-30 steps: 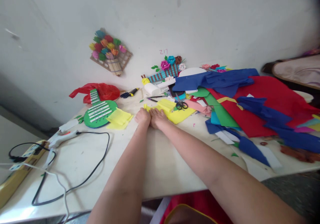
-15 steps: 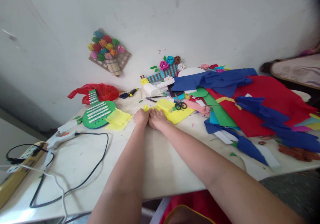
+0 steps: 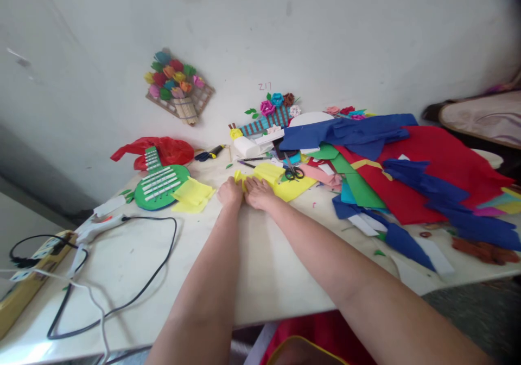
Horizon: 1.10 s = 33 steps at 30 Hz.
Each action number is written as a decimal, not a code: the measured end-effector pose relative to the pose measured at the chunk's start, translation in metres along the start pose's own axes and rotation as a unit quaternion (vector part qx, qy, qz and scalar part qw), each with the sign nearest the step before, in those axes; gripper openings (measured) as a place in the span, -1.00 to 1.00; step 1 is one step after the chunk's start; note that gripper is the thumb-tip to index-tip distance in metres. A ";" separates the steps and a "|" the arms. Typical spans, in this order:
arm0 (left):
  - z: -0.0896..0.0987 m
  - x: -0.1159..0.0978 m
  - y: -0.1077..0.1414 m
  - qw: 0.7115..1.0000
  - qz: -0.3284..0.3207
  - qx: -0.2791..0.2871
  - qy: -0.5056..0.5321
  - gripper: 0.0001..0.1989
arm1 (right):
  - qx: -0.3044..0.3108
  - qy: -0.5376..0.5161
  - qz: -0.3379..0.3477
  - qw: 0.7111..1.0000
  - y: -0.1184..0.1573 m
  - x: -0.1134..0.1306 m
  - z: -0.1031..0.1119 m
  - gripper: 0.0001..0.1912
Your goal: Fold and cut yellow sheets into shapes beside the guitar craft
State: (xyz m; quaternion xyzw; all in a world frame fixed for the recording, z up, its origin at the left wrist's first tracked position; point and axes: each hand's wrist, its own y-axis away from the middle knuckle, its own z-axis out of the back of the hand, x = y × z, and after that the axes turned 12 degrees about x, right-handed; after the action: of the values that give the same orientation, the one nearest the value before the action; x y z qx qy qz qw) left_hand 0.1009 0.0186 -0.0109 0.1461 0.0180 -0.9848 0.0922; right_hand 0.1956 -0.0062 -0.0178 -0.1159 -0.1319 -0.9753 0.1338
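Note:
A piece of yellow crepe paper [image 3: 240,178] lies on the table between my two hands. My left hand [image 3: 230,193] is closed on its left part, the fingertips hidden behind the knuckles. My right hand [image 3: 259,194] bends over the paper from the right, its fingers close together and pressing on it. Just beyond that hand are a folded yellow paper [image 3: 272,171] and a flat yellow sheet [image 3: 296,190], with black-handled scissors [image 3: 293,173] beside them. To the left, another stack of yellow crepe paper [image 3: 192,194] overlaps a green guitar-shaped craft [image 3: 157,186].
A glue gun [image 3: 101,226] with a looping black cord [image 3: 176,240] and a power strip [image 3: 44,270] occupy the left side. Blue cloth-like paper [image 3: 350,131], a red sheet [image 3: 439,175] and scraps cover the right. Pliers [image 3: 209,153] and a red plastic bag [image 3: 171,149] lie at the back.
My hands have parted slightly, the right one shifting a little to the right, and more of the yellow paper shows between them.

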 end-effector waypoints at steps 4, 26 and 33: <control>-0.001 -0.005 0.002 1.000 -0.021 -0.007 0.006 -0.70 | -0.002 -0.009 0.000 1.000 0.003 0.002 0.001 -0.41; 0.004 -0.007 0.004 0.998 -0.015 0.051 0.021 -0.69 | -0.015 -0.021 -0.001 1.000 0.000 -0.001 -0.003 -0.42; 0.003 -0.008 0.005 0.998 -0.058 0.015 -0.014 -0.75 | -0.041 -0.025 0.007 0.999 0.000 -0.003 -0.004 -0.41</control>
State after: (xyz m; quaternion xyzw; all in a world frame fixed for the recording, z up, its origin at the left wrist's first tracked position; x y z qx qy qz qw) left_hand 0.1090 0.0147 -0.0057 0.1324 0.0099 -0.9906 0.0331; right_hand 0.1975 -0.0069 -0.0226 -0.1469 -0.0940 -0.9757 0.1326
